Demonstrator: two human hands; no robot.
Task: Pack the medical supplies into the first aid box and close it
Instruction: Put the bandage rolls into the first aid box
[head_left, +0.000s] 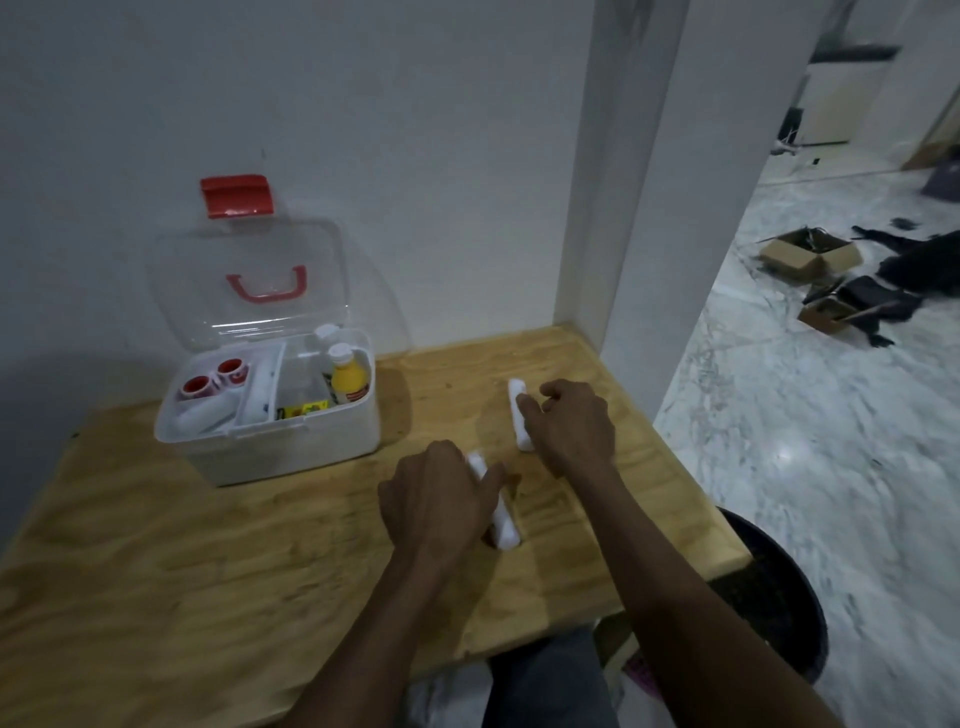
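Note:
The first aid box (270, 441) stands open at the table's back left, its clear lid (249, 249) with the red handle leaning on the wall. Inside are two red-capped jars (213, 379), white rolls (202, 415), a yellow bottle (349, 383) and a small yellow packet (304, 409). Two white bandage rolls lie on the wood to the right of the box. My left hand (436, 493) is closed over the near roll (504, 525), index finger along its top. My right hand (569, 421) grips the far roll (517, 402); its thumb is hidden.
The plywood table (208, 571) ends in a wall behind and a white pillar (639, 208) at the right. A dark round bin (774, 597) sits below the table's right edge. Cardboard boxes (810, 254) and dark clothing lie on the marble floor beyond.

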